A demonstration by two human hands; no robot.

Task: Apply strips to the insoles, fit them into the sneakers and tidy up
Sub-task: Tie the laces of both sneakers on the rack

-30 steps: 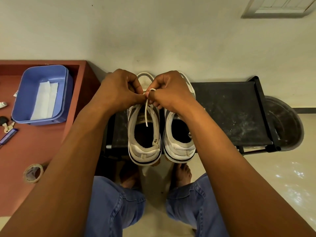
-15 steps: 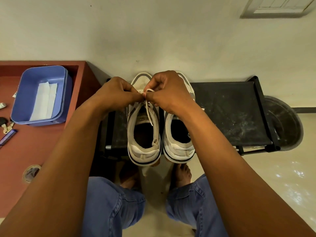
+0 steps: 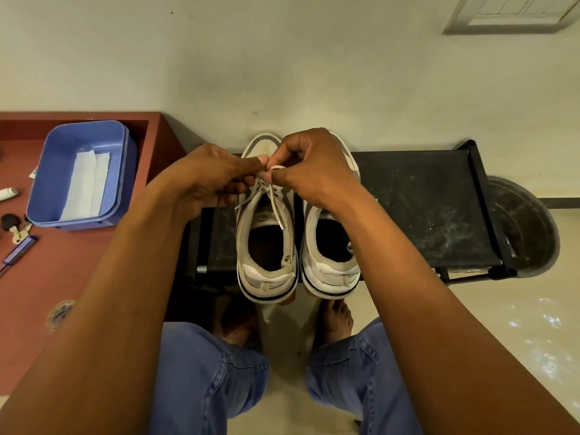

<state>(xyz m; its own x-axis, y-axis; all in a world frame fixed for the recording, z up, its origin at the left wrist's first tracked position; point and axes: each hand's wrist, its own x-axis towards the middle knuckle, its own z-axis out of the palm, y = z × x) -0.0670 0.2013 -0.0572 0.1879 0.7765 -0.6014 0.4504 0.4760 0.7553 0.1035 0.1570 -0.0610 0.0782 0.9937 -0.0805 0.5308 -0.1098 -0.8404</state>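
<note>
Both hands meet over the left sneaker (image 3: 266,233) in the head view: the left hand (image 3: 213,177) pinches the white shoelace (image 3: 272,196) between thumb and curled fingers, and the right hand (image 3: 314,171) pinches a small loop of the same lace just beside it, fingertips almost touching. Below the hands one free lace end hangs down across the tongue toward the sneaker's dark opening. The right sneaker (image 3: 332,255) stands touching the left one, directly under the right wrist, which hides its toe and lacing; its opening is dark too, and whether an insole lies inside either shoe cannot be told. Both sneakers rest on a black rack shelf (image 3: 423,208) with their heels toward the person and toes toward the pale wall, the dusty shelf running on well to the right of the right hand. Left of the left forearm is a reddish table (image 3: 62,262) carrying a blue tub (image 3: 59,171) with white strips (image 3: 86,183) lying in it, keys (image 3: 17,229) nearer the person, and a tape roll (image 3: 59,313) partly hidden by the forearm. Beneath the arms, blue jeans (image 3: 207,378) and bare feet show on the floor.
</note>
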